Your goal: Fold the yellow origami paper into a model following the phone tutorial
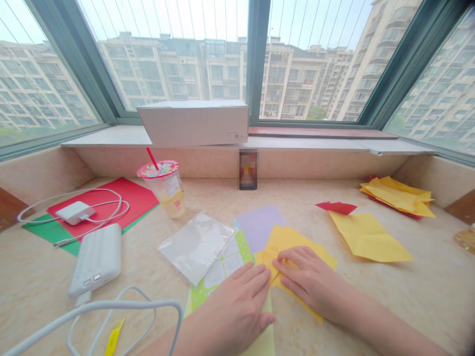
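My left hand [243, 299] lies flat with fingers stretched out, its fingertips at the left corner of a yellow sheet of paper [295, 238]. From the right, my right hand [309, 277] has its fingers curled onto the same corner, pinching a folded part of the paper. Some of the fold is hidden under the fingers. Beneath the yellow paper and my left hand are a lilac sheet [260, 225], a green dotted sheet [243, 242] and a pale yellow sheet [265, 336]. A clear plastic sleeve [198, 244] overlaps the dotted sheet.
A drink cup [166, 193] with a red straw stands at left. Near it are a white power bank [97, 259], a charger [76, 212], cables, and red paper [129, 200]. Yellow papers [397, 195], another yellow sheet [369, 237] and a red folded piece [338, 207] lie right.
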A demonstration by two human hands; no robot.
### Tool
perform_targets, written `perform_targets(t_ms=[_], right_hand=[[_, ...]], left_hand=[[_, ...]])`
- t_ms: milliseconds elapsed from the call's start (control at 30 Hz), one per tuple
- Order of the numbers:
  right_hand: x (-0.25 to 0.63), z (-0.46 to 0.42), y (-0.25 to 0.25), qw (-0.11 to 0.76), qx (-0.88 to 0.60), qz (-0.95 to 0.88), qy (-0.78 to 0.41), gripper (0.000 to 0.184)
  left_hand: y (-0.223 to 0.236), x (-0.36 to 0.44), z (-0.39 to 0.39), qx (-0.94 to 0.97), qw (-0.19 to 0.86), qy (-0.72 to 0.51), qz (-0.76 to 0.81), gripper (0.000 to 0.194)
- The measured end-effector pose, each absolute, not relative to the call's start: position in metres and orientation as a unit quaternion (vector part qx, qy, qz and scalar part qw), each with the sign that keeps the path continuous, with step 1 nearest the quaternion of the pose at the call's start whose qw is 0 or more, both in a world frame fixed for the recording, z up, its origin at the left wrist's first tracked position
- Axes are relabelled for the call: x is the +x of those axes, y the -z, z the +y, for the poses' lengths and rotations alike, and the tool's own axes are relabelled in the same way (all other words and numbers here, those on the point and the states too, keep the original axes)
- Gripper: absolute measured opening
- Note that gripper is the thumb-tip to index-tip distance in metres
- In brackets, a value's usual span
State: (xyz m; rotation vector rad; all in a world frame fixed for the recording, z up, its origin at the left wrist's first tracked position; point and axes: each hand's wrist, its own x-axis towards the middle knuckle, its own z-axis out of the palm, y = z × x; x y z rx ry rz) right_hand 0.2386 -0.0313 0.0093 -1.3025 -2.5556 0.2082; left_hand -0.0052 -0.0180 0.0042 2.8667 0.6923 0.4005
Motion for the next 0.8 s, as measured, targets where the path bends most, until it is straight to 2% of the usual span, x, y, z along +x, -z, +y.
perform_targets(t_ms=[200, 400, 600, 800], right_hand=[[0.236, -0.032, -0.006, 0.151, -0.442, -0.883, -0.034, 0.023], [0.234, -0.032, -0.008, 0.147, -0.446, -0.882, -0.043, 0.022], [0.236, -0.031, -0.005, 0.145, -0.446, -0.881, -0.056, 0.020], [0.237, -0.033, -0.002, 0.149, -0.452, -0.877, -0.068, 0.022]], left_hand=[[-0.004, -0.007, -0.016, 0.965, 0.088, -0.120, 0.215, 0.050], [-0.018, -0.006, -0.012, 0.959, 0.150, -0.082, 0.227, 0.037], [-0.015, -0.007, -0.013, 0.960, 0.142, -0.081, 0.227, 0.050], [-0.019, -0.012, -0.009, 0.966, 0.154, -0.049, 0.204, 0.053]])
